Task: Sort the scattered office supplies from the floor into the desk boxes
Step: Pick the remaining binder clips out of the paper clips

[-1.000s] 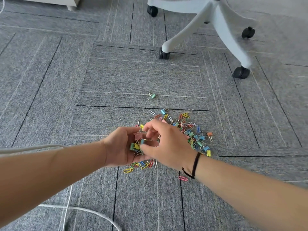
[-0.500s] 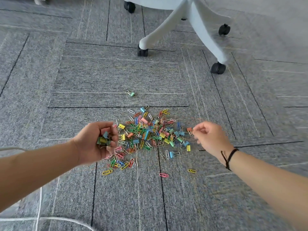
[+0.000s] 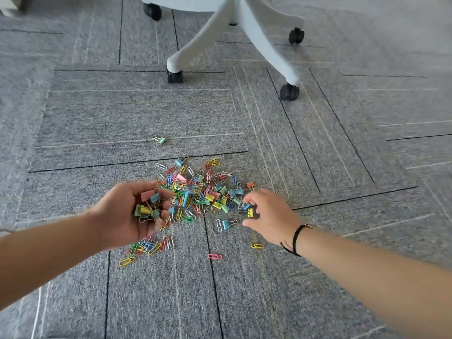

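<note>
A pile of coloured paper clips and binder clips (image 3: 195, 192) lies scattered on the grey carpet. My left hand (image 3: 119, 218) is cupped palm-up at the pile's left edge and holds several binder clips (image 3: 146, 206). At the pile's right edge my right hand (image 3: 271, 214) hovers with thumb and fingers spread around a yellow binder clip (image 3: 250, 212), and a gap shows on both sides of it. A lone green binder clip (image 3: 160, 140) lies apart, farther away. No desk boxes are in view.
A white office chair base (image 3: 234, 33) with black casters (image 3: 289, 91) stands just beyond the pile. A white cable (image 3: 36, 314) runs along the floor at the lower left. Stray paper clips, a pink one (image 3: 214, 256) and a yellow one (image 3: 126, 261), lie nearer to me.
My right hand left the left palm, swung to the pile's right side and came down over the yellow binder clip. The left hand stayed cupped with its clips.
</note>
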Demonstrator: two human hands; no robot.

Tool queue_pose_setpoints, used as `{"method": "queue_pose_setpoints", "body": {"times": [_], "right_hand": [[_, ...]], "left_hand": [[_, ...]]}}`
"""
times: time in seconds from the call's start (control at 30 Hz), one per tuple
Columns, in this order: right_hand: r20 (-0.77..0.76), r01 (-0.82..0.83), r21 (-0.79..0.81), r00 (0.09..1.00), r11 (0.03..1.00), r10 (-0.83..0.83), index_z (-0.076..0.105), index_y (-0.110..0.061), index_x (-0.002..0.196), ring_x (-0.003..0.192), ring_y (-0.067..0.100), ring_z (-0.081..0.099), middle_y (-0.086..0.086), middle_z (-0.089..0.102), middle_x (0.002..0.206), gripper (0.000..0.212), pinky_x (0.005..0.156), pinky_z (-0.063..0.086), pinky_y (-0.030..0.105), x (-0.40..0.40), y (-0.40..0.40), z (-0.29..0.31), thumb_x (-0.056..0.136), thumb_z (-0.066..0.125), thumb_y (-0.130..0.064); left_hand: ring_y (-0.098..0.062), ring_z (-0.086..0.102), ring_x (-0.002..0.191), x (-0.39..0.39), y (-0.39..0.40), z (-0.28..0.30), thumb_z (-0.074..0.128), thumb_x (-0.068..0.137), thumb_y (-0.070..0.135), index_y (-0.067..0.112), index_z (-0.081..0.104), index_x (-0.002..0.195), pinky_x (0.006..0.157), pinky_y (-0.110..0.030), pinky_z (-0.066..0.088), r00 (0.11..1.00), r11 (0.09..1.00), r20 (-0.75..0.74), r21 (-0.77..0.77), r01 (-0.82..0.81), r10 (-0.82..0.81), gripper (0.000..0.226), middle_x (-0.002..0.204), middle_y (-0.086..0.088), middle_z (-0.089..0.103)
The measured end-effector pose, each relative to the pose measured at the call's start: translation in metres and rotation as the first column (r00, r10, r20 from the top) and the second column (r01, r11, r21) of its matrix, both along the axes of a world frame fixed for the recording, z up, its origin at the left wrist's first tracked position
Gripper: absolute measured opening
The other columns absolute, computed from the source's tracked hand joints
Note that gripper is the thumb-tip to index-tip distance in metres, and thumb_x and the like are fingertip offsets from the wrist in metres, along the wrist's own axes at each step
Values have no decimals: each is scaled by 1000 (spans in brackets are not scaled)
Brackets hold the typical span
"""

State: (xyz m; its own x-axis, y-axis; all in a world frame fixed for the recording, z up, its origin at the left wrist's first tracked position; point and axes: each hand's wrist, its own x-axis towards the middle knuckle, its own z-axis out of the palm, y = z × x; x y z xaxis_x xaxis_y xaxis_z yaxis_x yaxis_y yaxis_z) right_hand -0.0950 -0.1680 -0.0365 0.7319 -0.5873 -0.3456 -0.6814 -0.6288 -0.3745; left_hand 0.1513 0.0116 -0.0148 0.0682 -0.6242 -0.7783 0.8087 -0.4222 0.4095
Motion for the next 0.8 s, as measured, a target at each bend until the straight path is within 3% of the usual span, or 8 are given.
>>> {"method": "queue_pose_setpoints", "body": {"times": [0.27, 0.4, 0.63, 0.8], "right_hand": [[41, -21, -22, 999, 1000, 22, 68, -13, 107, 85, 12, 58, -2, 64, 97, 18, 83, 54, 31, 8, -7, -7, 90, 71, -20], [13, -20, 5, 1000, 1000, 20, 68, -14, 101, 78, 17, 65, 0, 69, 84, 16, 76, 56, 34, 8, -7, -5, 87, 72, -20], [71, -136, 107, 989, 985, 129, 68, -15, 100, 77, 11, 65, -6, 67, 87, 10, 75, 57, 32, 3, 7, -3, 91, 66, -13], [47, -170, 96, 985, 981, 167, 67, -18, 98, 83, 11, 63, -6, 64, 92, 7, 79, 57, 33, 3, 9, -5, 91, 65, -17]], "left_hand": [[-21, 56, 58, -2, 3, 3, 52, 87, 31, 0, 68, 94, 46, -28, 55, 1000, 1000, 25, 19, 10, -10, 34, 76, -14, 60], [-22, 56, 59, -6, 2, 1, 45, 98, 31, 0, 65, 97, 45, -29, 54, 999, 999, 26, 33, 19, -20, 37, 77, -14, 60], [-22, 56, 57, -9, 1, 3, 41, 102, 33, -2, 64, 98, 45, -29, 53, 999, 999, 24, 38, 33, -34, 42, 76, -15, 60], [-22, 56, 59, -7, 4, 5, 44, 100, 33, -1, 67, 96, 46, -29, 53, 999, 999, 29, 38, 31, -32, 42, 77, -14, 60]]}}
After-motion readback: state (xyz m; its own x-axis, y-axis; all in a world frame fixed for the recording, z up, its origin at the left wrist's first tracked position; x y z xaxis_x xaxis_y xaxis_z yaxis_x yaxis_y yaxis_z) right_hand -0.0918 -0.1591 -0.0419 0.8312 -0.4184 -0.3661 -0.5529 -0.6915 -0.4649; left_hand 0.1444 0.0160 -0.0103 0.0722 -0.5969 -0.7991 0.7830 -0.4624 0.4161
